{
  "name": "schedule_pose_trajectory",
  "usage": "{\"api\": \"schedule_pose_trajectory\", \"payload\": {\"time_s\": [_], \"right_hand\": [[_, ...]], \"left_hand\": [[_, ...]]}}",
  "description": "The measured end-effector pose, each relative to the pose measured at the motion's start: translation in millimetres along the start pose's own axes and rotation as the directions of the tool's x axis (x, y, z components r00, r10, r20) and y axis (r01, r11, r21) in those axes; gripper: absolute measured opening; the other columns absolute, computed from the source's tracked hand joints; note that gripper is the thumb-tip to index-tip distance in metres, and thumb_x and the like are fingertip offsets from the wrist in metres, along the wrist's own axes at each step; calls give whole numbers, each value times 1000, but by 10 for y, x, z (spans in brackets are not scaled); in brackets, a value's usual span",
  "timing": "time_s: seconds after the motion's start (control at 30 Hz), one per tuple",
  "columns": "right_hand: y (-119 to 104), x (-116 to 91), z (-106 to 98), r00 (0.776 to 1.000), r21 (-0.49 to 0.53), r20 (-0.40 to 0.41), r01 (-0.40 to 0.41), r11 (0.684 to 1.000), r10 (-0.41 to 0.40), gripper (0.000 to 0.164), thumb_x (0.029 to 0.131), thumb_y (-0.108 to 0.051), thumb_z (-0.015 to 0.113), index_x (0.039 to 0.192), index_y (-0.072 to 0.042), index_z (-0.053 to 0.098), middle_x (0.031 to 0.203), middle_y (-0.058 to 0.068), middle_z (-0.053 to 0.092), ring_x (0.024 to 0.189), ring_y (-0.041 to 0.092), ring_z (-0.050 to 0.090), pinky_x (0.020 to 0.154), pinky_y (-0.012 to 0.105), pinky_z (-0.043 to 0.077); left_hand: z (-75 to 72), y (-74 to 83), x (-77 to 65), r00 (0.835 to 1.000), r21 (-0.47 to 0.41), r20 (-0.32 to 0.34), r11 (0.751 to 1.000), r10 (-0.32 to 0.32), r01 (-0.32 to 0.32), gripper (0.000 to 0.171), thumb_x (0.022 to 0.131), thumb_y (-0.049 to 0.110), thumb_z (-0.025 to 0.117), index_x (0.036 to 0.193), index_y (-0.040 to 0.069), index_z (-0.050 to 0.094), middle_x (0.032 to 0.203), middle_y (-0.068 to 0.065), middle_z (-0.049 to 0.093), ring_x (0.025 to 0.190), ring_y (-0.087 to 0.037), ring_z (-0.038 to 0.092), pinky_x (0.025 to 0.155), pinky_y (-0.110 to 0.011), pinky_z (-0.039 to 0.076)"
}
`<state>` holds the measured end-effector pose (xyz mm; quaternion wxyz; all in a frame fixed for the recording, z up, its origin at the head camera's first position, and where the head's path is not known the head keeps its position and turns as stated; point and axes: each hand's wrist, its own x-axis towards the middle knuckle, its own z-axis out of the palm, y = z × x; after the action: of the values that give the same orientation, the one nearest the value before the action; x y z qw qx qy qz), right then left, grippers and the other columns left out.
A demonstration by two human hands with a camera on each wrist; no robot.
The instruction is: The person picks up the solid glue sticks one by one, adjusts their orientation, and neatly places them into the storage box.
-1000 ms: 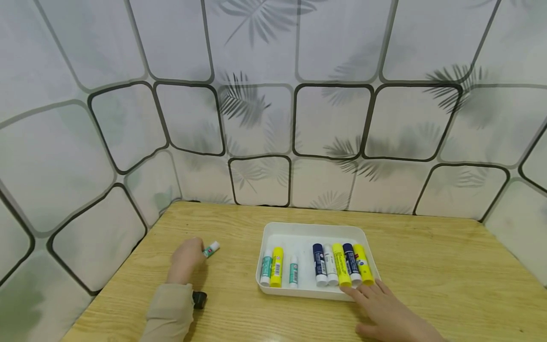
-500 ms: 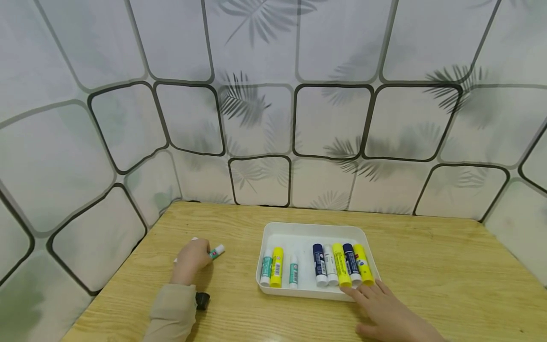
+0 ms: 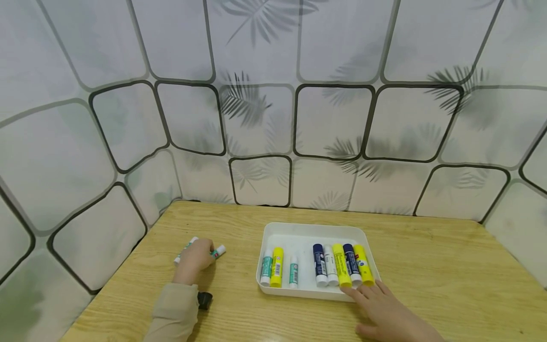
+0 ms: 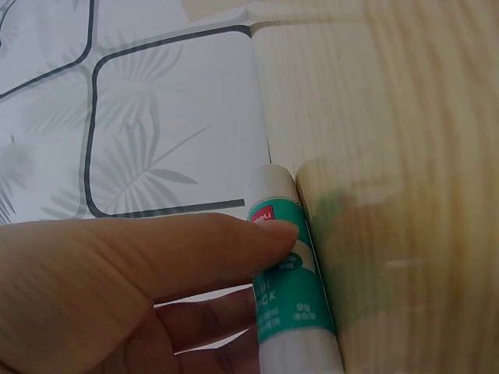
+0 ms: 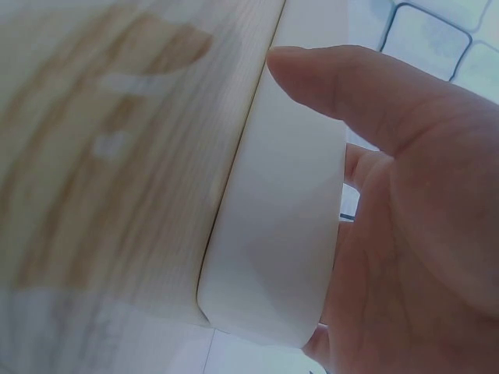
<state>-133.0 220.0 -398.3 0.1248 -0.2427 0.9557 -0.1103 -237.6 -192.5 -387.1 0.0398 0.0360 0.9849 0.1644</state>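
In the head view my left hand point(image 3: 194, 259) is over the table's left side, holding a small white-and-green glue stick point(image 3: 219, 251) that lies low at the table. The left wrist view shows the thumb across the label of this glue stick point(image 4: 288, 304), with other fingers behind it. A second white-and-green glue stick point(image 3: 185, 250) lies just left of the hand, partly hidden by it. My right hand point(image 3: 382, 306) rests its outstretched fingers on the front rim of a white tray point(image 3: 305, 293). In the right wrist view the thumb overlaps the tray's outer wall point(image 5: 269, 202).
Inside the tray's left part are a green-and-white glue stick point(image 3: 266, 268), a yellow one point(image 3: 277, 267) and a small green one point(image 3: 294, 272). Several yellow, navy and white glue sticks point(image 3: 340, 264) stand side by side at right. A patterned curtain point(image 3: 260, 180) borders the wooden table point(image 3: 239, 313).
My left hand has shifted slightly right with its glue stick, uncovering the second glue stick on its left. The right hand and tray have stayed still.
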Motion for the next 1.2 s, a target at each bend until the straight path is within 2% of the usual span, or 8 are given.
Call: {"api": "schedule_pose_trajectory", "payload": {"time_s": [0.33, 0.67, 0.9, 1.2], "right_hand": [[3, -6, 3, 1000, -1, -8, 4, 1000, -4, 69, 74, -51, 61, 131, -19, 40, 120, 3, 47, 112, 26, 40, 98, 57, 14], [2, -8, 12, 1000, 2, -11, 3, 1000, -2, 68, 74, -48, 62, 131, -16, 41, 122, 4, 46, 114, 26, 39, 98, 56, 14], [-10, -18, 4, 1000, 0, -17, 4, 1000, -4, 69, 74, -49, 62, 131, -16, 41, 121, 4, 47, 114, 27, 39, 98, 57, 14], [-3, -12, 6, 1000, -4, -19, 8, 1000, -8, 69, 73, -50, 62, 130, -16, 42, 120, 4, 47, 113, 27, 40, 98, 57, 15]], "left_hand": [[1, 14, -24, 1000, -32, -1, 999, 11, -11, 10, 78, 5, 63, 85, -2, 61, 75, -7, 58, 62, -19, 51, 56, -35, 45], [-23, 59, -38, 999, -42, -10, 998, -42, 42, 10, 77, 6, 64, 83, 0, 59, 69, -5, 54, 59, -19, 48, 52, -31, 42], [-30, 97, -19, 997, -59, -63, 998, -36, 32, 13, 81, 13, 62, 80, 0, 58, 66, -5, 52, 56, -18, 47, 49, -29, 39], [-116, 175, -25, 991, -83, -132, 997, -19, 8, 18, 80, 9, 59, 93, -3, 59, 71, -5, 54, 56, -17, 45, 47, -27, 37]]}}
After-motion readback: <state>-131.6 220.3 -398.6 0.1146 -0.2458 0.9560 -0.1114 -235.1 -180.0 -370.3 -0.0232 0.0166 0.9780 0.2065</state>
